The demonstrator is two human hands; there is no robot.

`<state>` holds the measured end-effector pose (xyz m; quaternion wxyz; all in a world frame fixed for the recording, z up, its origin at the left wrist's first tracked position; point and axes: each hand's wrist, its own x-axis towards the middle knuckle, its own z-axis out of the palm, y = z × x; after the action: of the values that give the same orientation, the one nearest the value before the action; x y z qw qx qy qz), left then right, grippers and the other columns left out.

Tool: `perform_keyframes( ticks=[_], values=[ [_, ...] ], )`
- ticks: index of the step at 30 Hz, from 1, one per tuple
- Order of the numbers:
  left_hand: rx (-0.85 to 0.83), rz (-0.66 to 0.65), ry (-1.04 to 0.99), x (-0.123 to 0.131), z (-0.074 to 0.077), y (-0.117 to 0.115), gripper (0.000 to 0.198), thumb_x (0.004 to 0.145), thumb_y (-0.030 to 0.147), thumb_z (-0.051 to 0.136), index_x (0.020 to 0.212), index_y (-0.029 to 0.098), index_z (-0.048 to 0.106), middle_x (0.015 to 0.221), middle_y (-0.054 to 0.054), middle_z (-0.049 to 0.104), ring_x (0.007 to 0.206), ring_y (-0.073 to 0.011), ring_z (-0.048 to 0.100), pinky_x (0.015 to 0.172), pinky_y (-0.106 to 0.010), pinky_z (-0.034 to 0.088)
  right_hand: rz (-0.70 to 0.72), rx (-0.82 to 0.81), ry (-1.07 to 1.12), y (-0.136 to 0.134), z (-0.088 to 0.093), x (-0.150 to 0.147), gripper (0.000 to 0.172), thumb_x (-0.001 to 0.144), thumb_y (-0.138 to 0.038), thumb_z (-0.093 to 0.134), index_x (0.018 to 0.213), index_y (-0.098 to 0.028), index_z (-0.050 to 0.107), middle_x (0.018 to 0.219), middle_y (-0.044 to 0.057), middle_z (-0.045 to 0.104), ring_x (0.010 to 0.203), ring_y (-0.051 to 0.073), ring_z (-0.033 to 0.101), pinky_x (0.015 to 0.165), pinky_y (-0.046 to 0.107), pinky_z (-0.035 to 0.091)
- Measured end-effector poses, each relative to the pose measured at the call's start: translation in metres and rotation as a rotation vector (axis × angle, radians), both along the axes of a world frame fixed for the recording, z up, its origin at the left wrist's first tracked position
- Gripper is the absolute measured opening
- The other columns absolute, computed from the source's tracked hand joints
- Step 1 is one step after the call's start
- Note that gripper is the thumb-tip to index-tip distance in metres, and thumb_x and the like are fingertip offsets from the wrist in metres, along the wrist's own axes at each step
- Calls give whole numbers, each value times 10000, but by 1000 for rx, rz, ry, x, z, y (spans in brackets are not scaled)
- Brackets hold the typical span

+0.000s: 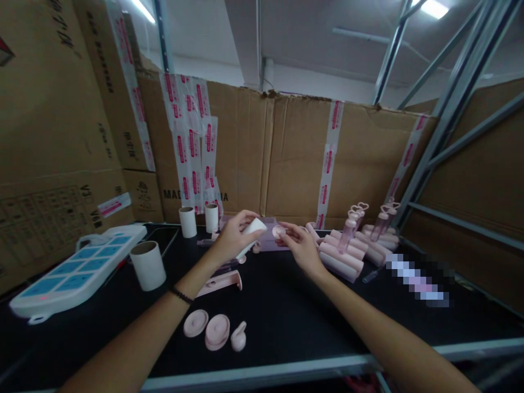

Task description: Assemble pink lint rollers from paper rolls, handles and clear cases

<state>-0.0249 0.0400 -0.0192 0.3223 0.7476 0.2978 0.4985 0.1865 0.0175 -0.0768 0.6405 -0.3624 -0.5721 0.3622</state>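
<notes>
Three white tubes (pixel 149 270) are standing at left, near one power strip (pixel 84 286). Mid-frame, the left hand (pixel 234 233) is holding one white cylinder (pixel 255 226) and the right hand (pixel 303 246) one small disc (pixel 278 232). At lower centre, at least two pink discs (pixel 196 322) and one pink knob (pixel 238 340) are lying; four heart-shaped loops (pixel 363 206) are rising at right.

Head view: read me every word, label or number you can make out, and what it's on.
"MAD ... NA": back cardboard panel, middle letters covered by tape.
"V3": left cardboard panel.
Too blurred to read: the left panel's other print, the tape's red labels, and any print on the blue panels of the white strip.
</notes>
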Motion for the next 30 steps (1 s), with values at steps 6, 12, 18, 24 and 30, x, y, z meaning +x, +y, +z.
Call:
perform_keyframes(
  ticks=[6, 12, 18, 24, 30],
  values=[
    [129, -2, 229, 8, -11, -8, 454, 770, 294, 777, 1173, 206, 588, 1040, -72, 757, 988, -254, 727, 955, -441, 534, -76, 125, -135, -14, 1, -7, 452, 902, -473, 691, 1275, -218, 712, 1104, 81, 784, 907, 241, 778, 885, 431, 647],
    [166, 25, 271, 9, -13, -10, 426, 799, 322, 763, 1169, 213, 582, 1053, -69, 766, 973, -254, 736, 901, -410, 541, -157, 213, -266, -22, -4, -11, 399, 930, -404, 666, 1298, -257, 709, 1171, 63, 785, 1041, 253, 761, 973, 418, 607],
    [224, 28, 252, 10, -16, -11, 331, 816, 311, 752, 1099, 216, 608, 1042, -56, 756, 970, -242, 734, 857, -370, 550, -219, 248, -330, -31, -1, -17, 316, 976, -370, 593, 1227, -274, 759, 1225, 31, 768, 1118, 266, 737, 1023, 427, 568],
    [235, 29, 246, 12, -16, -14, 315, 819, 291, 748, 1097, 221, 619, 1065, -51, 757, 1012, -243, 727, 876, -365, 549, -211, 206, -244, -33, 1, -20, 312, 952, -388, 626, 1201, -268, 770, 1216, 25, 769, 1125, 271, 733, 1047, 454, 557],
    [231, 22, 221, 12, -14, -17, 292, 818, 291, 749, 1072, 215, 628, 1063, -51, 752, 999, -236, 724, 875, -357, 548, -195, 160, -132, -35, 3, -22, 304, 906, -423, 679, 1118, -244, 803, 1152, 47, 792, 1060, 283, 749, 1001, 478, 586]
  ],
)
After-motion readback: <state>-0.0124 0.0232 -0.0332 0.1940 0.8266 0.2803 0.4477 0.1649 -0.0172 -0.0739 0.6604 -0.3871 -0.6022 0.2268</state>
